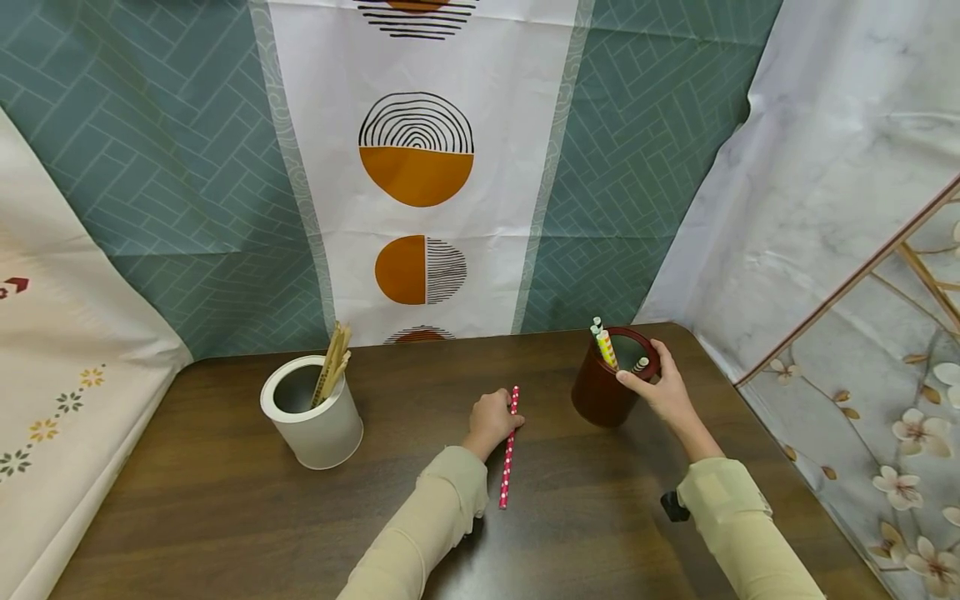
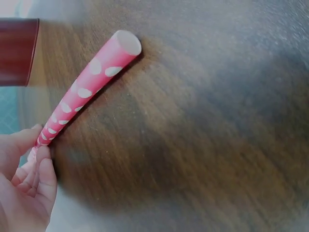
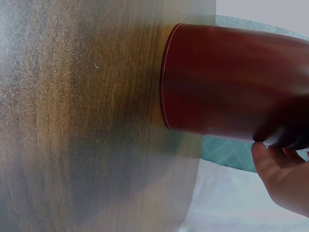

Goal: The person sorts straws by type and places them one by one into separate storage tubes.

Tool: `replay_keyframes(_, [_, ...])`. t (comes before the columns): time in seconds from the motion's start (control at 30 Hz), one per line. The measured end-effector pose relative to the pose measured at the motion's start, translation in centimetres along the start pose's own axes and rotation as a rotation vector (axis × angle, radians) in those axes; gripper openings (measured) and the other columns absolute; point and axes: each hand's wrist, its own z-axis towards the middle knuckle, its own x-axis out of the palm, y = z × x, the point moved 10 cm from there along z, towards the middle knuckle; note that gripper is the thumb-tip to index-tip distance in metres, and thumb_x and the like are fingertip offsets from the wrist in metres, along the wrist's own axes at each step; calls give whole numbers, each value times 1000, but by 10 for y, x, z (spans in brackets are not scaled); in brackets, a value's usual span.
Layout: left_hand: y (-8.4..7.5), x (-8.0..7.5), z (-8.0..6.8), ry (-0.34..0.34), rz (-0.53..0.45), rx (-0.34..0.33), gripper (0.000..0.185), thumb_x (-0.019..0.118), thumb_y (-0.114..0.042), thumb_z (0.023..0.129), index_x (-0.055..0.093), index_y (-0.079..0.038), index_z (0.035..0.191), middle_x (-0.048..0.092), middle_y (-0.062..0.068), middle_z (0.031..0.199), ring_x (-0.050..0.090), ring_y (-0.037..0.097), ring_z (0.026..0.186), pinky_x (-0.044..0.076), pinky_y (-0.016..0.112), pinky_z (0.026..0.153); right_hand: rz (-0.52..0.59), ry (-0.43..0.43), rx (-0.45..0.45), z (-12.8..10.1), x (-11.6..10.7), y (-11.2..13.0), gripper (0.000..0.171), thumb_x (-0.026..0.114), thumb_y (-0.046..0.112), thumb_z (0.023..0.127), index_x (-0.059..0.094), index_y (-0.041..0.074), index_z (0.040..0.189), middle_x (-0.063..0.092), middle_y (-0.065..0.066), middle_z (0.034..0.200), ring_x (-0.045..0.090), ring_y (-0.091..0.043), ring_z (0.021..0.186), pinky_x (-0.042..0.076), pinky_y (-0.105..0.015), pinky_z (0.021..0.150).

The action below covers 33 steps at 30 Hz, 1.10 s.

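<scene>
Straw in hand: red straw with white dots (image 1: 508,460) lay flat on the dark wooden table (image 1: 225,500), its far end pinched between the thumb and fingers of the left hand (image 1: 491,422); in the left wrist view the same straw (image 2: 87,92) showed its open near end resting on the wood, with the fingertips (image 2: 41,159) closed round the other end.
Left hand grip: clamped on the straw, which was not lifted clear of the table as far as the views showed.
Right hand: right hand (image 1: 660,392) was curled round the rim and far wall of the dark red cup (image 1: 603,396), steadying it upright; the right wrist view showed the fingers (image 3: 282,169) pressed to the cup wall (image 3: 231,82).
Red cup contents: several patterned straws (image 1: 606,343) stood inside, leaning on the rim, one yellow-and-white among them.
White cup: white cup (image 1: 315,417) stood well apart at the left, holding a bundle of tan sticks (image 1: 332,367); neither hand was near it.
Position of straw relative to cups: just left of the red cup, between the two cups, nearer the red one.
Progress, as judged: the straws standing in the red cup looked already sorted; the dotted straw was gripped but not yet in either cup, so at least this one piece remained to be placed. No other loose straw was visible on the table.
</scene>
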Motion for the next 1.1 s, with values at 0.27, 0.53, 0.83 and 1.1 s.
replay_keyframes(0.27, [-2,-6,2,8,21,32,21,66,-21,72,50,-11,63,47,-1,55,45,16,51,35,25,44,-15,-1,-4,0,1,-1,85,61,28,82,5,4,141,22,-23,140,28,-32,125,31,-45,95])
replay_keyframes(0.53, [-6,-21,9,69,-220,-6,17,60,-20,78,51,-6,77,52,1,51,50,7,39,42,19,43,-40,-3,0,1,0,-2,84,61,28,82,6,6,141,25,-21,139,31,-29,123,34,-23,86])
replay_keyframes(0.83, [-26,-60,19,-7,-529,-108,16,55,-19,81,47,-6,81,50,4,62,49,10,39,47,21,44,-6,2,-8,-1,1,-1,82,61,26,83,6,7,141,27,-21,138,32,-28,122,31,-5,76])
replay_keyframes(1.1, [-53,-98,22,-101,-628,-56,12,53,-18,82,50,-7,83,63,11,70,54,9,44,47,22,45,3,17,-1,0,1,-3,82,61,25,83,6,7,141,26,-21,138,32,-28,122,31,-4,75])
